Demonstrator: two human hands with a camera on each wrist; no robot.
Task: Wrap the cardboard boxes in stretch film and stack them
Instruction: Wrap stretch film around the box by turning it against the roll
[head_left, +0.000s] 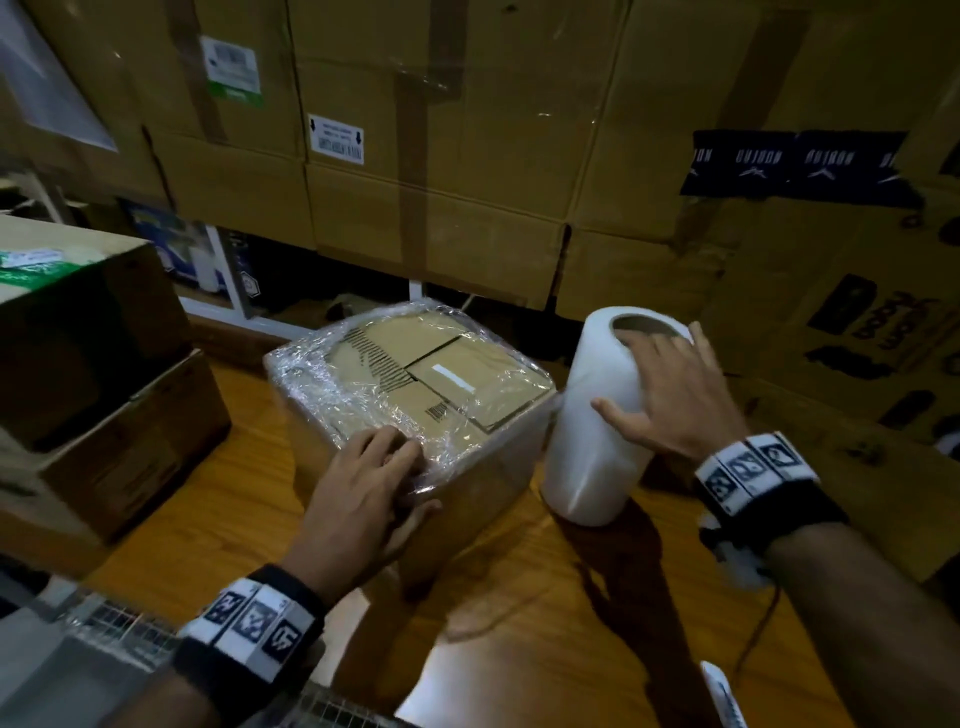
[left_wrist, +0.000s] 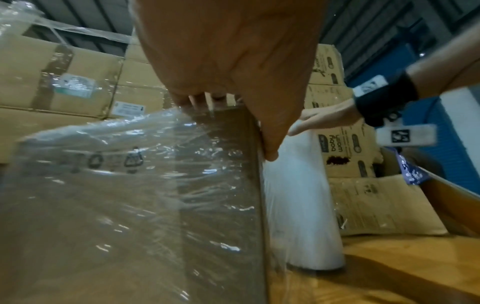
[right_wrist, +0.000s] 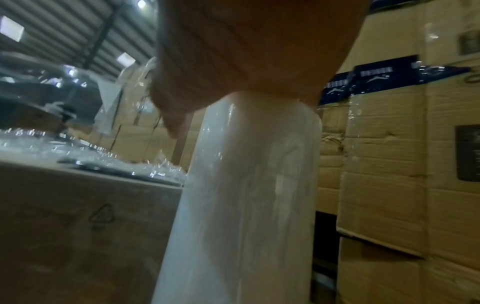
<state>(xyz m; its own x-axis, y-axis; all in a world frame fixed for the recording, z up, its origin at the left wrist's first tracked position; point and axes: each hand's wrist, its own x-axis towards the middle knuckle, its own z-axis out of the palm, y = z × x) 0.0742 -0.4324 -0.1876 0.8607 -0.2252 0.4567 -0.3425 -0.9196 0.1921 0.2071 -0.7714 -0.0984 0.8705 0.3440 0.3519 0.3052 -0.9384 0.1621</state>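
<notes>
A cardboard box (head_left: 415, 384) is sitting on the wooden tabletop (head_left: 519, 623), its top and sides already covered in crinkled clear film (head_left: 311, 364). The left hand (head_left: 358, 499) is resting on the box's near top corner, fingers (head_left: 387, 441) lying fairly straight over the film on top and the thumb pressing down the side edge; it is grasping nothing. In the left wrist view the palm is filling the upper middle, so only the fingertips (left_wrist: 197, 100) are peeking over the box edge.

Just right of the box, a white roll of stretch film (head_left: 597, 415) is standing upright on the tabletop, apparently touching the box's right corner. The right hand (head_left: 670, 395) is lying on the roll's top end, fingers spread over the rim and cardboard core, thumb stretching down the roll's side, so it is pressing rather than gripping. The right wrist view is blurred, and the palm is hiding the roll's top, so the fingers cannot be made out there.

Stacked brown cartons (head_left: 441, 156) are filling the background, their labels too blurred to read. Two more boxes (head_left: 93, 364) are standing at the left, cut off by the frame edge.
</notes>
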